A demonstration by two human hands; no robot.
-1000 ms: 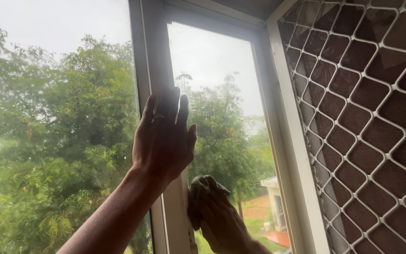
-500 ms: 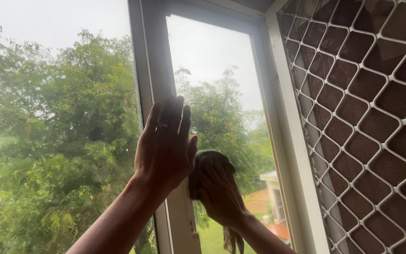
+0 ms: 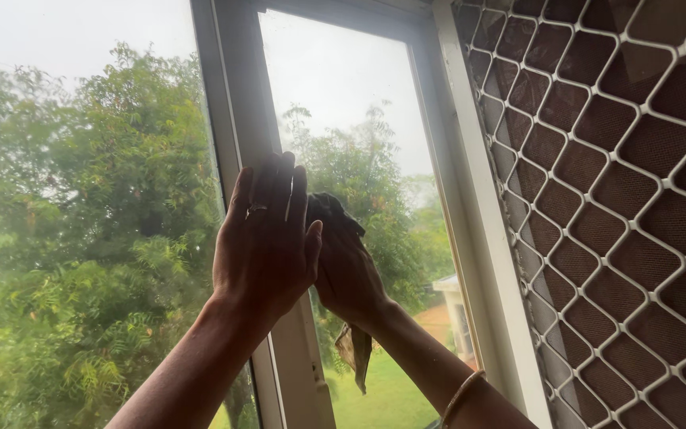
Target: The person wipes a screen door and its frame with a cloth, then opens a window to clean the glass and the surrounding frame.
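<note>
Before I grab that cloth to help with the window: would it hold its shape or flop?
Probably floppy: the cloth bunches under the right hand against the glass, and a loose end dangles below the wrist. It looks thin and light, so likely easy to lift. The left hand rests flat on the frame.

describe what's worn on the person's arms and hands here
Both forearms are bare, with no sleeves in view. The left hand has a thin ring on one finger. The right hand wears no ring that shows, but a slim bangle circles that forearm.
</note>
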